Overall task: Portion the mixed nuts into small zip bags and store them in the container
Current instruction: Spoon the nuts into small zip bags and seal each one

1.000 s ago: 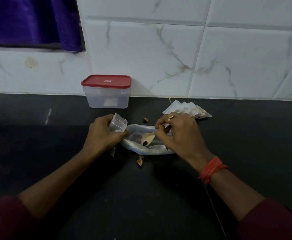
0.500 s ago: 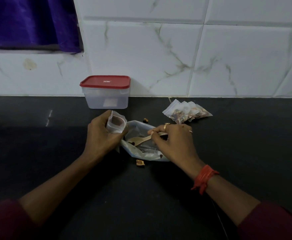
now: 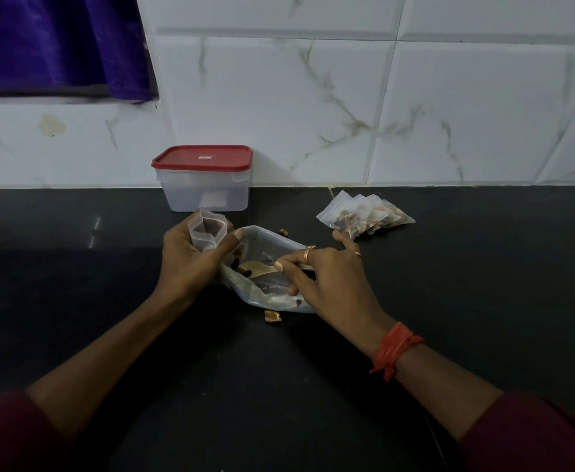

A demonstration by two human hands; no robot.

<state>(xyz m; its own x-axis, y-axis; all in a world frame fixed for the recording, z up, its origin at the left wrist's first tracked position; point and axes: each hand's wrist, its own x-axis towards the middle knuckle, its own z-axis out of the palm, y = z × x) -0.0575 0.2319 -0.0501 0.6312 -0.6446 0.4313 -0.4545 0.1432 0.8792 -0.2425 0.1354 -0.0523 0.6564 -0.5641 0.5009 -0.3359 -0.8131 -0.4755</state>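
Observation:
My left hand (image 3: pixel 190 260) holds a small zip bag (image 3: pixel 207 231) upright with its mouth open; dark nuts show inside. A larger clear bag of mixed nuts (image 3: pixel 265 287) lies on the black counter between my hands. My right hand (image 3: pixel 327 277) pinches a wooden spoon (image 3: pixel 258 268), whose bowl lies inside the large bag among a few nuts. Several filled small zip bags (image 3: pixel 364 216) lie in a fanned pile at the back right. A clear container with a red lid (image 3: pixel 206 178) stands shut against the wall.
One loose nut piece (image 3: pixel 273 317) lies in front of the large bag, another (image 3: pixel 283 232) behind it. The black counter (image 3: pixel 74 301) runs back to a white marble-tiled wall (image 3: pixel 347 114). A purple cloth (image 3: pixel 57 42) hangs at the upper left.
The spoon has dropped from above the large bag into it, its bowl now low among the nuts. My right hand moved down and right, uncovering the filled bags. The small bag's mouth opened wider.

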